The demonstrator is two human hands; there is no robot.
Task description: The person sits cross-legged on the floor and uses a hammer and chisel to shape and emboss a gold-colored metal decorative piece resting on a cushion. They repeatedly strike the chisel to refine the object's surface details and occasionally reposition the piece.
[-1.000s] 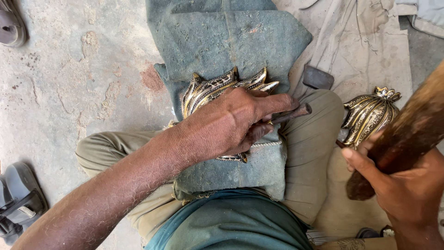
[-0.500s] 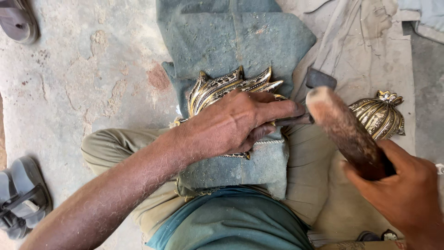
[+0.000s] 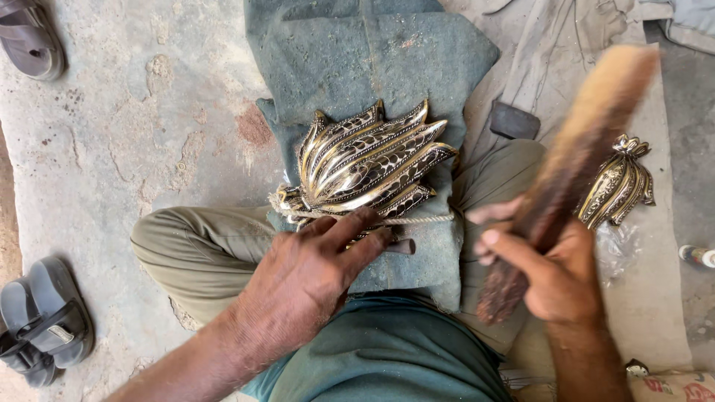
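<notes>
A grey-blue folded cloth pad is spread over the lap, above olive trousers. Grey sandals are seen on the concrete floor at the lower left, and a brown sandal at the upper left. A small dark block lies on beige cloth to the right, and a second, smaller brass leaf-shaped casting is set beside the raised stick, partly hidden by it.

A shiny ribbed brass ornament shaped like overlapping pointed leaves is laid on the pad, bound across its base by a thin pale cord. Its ridges are bright gold with dark engraved bands between.

The left hand is pressed flat, fingers together, against the lower edge of the ornament and the cord. The right hand is clamped around a blurred brown wooden stick, held tilted up and to the right, apart from the ornament.
</notes>
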